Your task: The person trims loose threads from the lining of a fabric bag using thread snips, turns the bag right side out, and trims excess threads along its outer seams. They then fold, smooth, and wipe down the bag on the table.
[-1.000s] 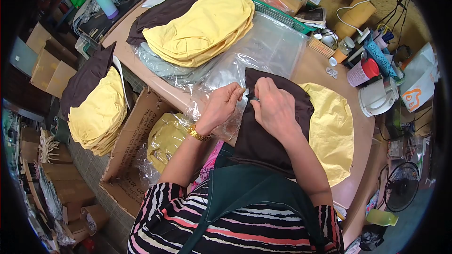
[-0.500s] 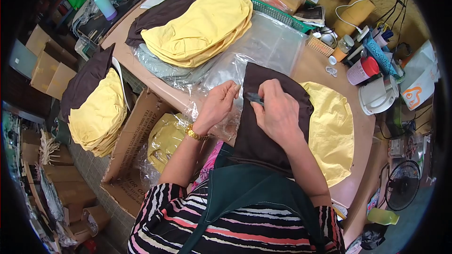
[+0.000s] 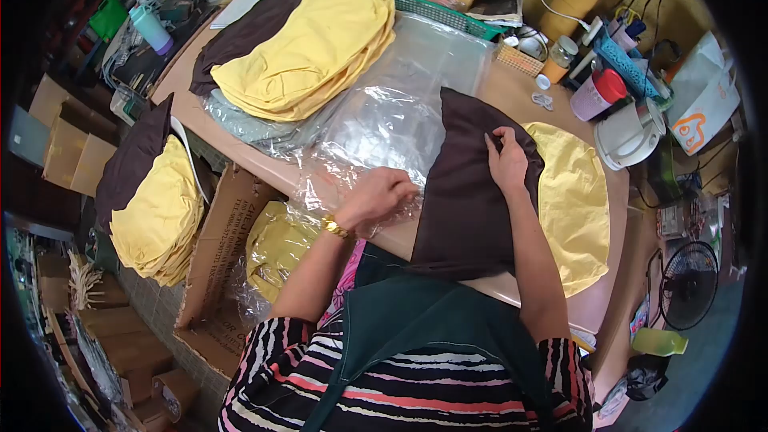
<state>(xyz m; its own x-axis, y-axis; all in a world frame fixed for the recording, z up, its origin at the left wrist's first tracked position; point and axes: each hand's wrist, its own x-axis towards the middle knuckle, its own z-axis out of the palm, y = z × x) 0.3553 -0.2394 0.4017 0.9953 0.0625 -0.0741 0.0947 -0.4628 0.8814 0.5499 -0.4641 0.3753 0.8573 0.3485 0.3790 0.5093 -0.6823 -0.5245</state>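
Note:
A dark brown and yellow cloth piece lies in front of me, its brown part (image 3: 468, 192) to the left and its yellow part (image 3: 572, 208) to the right. My right hand (image 3: 510, 164) rests over the brown part with fingers bent. A small dark tip beside those fingers looks like the thread snips, mostly hidden. My left hand (image 3: 382, 196), with a gold watch (image 3: 334, 226) at the wrist, is closed left of the cloth's edge, above clear plastic bags (image 3: 376, 128). Whatever its fingers hold is too small to make out.
A stack of brown and yellow cloth pieces (image 3: 308, 48) lies at the table's back left; another stack (image 3: 160, 208) stands lower left. Beside my left arm is an open cardboard box (image 3: 212, 272). A green basket (image 3: 448, 16) and white kettle (image 3: 628, 136) stand along the back and right.
My right hand has moved right and up over the brown cloth, its fingers looser. My left hand has dropped lower, away from the cloth's upper left edge. The camera view has shifted.

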